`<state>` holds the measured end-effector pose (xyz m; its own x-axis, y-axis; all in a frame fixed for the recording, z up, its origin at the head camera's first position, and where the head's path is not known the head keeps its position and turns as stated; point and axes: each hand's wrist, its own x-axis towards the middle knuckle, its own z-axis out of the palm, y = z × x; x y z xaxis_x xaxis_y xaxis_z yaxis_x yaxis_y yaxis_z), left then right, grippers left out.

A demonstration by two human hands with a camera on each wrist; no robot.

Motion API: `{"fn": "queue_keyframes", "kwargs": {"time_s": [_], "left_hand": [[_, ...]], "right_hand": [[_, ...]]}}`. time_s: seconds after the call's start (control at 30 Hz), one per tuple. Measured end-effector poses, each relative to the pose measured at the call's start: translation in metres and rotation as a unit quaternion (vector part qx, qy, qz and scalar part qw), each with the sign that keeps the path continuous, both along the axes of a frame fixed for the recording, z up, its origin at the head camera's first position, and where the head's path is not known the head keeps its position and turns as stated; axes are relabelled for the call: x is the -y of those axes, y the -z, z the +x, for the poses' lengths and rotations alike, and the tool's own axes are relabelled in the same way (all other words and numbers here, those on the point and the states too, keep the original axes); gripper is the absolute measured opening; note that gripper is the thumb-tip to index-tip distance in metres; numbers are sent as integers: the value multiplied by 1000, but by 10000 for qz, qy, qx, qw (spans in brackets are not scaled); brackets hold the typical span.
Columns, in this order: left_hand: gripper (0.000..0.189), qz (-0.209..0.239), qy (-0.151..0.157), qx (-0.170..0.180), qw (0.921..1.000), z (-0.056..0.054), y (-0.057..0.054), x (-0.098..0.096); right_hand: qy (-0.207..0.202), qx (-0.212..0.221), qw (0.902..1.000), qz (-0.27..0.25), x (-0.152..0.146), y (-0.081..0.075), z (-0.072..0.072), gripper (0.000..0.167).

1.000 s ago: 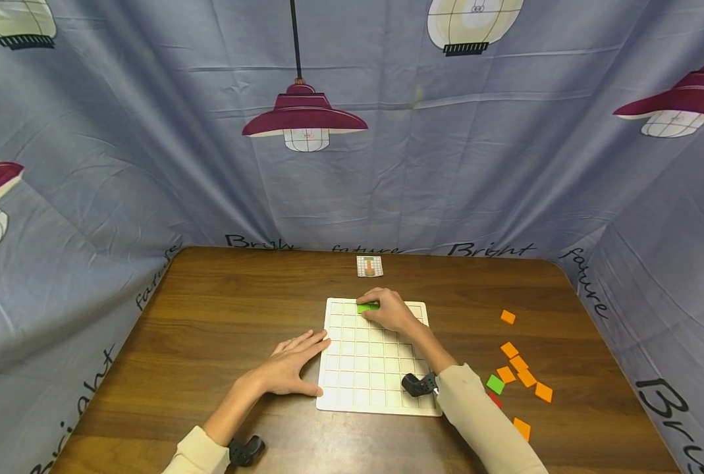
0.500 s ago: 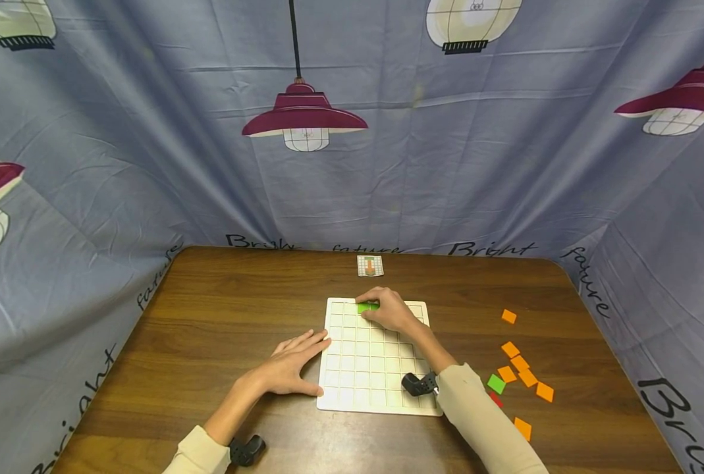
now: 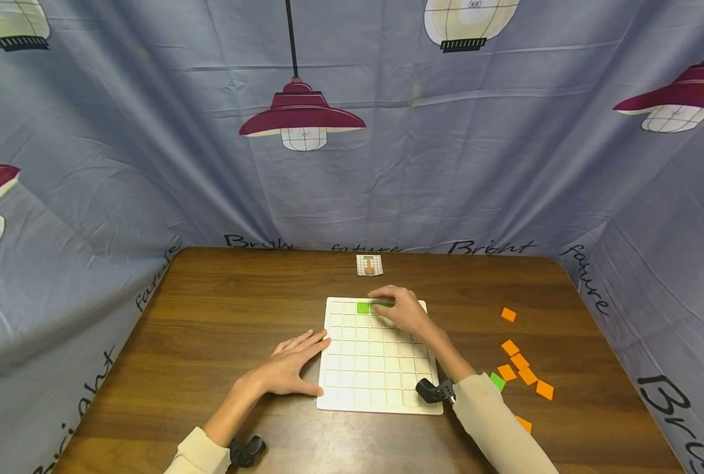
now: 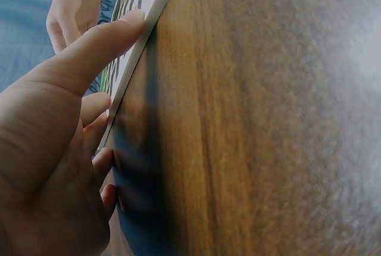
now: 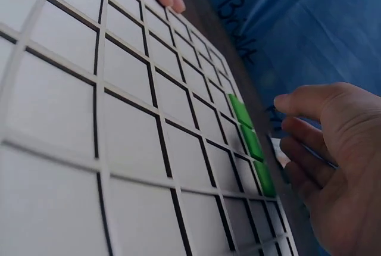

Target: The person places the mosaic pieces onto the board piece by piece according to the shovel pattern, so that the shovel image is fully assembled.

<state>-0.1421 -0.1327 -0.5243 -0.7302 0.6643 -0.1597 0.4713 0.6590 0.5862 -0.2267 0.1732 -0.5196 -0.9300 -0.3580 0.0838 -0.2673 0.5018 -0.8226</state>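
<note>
White grid board (image 3: 369,362) lies flat at lower centre of the head view. Three green tiles (image 5: 255,144) sit side by side in its far row, right of centre in the right wrist view. Right hand (image 3: 406,309): fingers loosely bent and parted from the thumb, holding nothing, over that row; in the head view it partly covers the tiles. Left hand (image 3: 289,368): fingers spread, thumb and fingertips touching the board's left edge. A black wrist camera (image 3: 434,391) obscures squares at the board's lower right. Right of frame, seven loose orange tiles (image 3: 519,361) show on the wooden table (image 3: 239,283). The right sleeve (image 3: 502,424) partly blocks the lowest one and a loose green tile (image 3: 497,381). Pattern card (image 3: 369,265) lies beyond the board, upper centre; blue printed curtain (image 3: 209,164) behind.
</note>
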Motion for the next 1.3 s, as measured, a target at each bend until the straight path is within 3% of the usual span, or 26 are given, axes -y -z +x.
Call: {"fn": "queue_keyframes", "kwargs": {"time_s": [0.33, 0.7, 1.1, 1.3], "left_hand": [[94, 50, -19, 23, 10000, 1, -1, -1], [93, 92, 9, 0, 10000, 0, 2, 1], [94, 98, 40, -34, 9999, 0, 3, 1], [94, 108, -3, -68, 9999, 1, 4, 2]], "right_hand": [[119, -359, 9987, -339, -38, -15, 35, 31], [696, -715, 9950, 0, -78, -24, 78, 30], [1669, -698, 9822, 495, -139, -10, 143, 32], [2174, -638, 9715, 701, -156, 0, 164, 32]]}}
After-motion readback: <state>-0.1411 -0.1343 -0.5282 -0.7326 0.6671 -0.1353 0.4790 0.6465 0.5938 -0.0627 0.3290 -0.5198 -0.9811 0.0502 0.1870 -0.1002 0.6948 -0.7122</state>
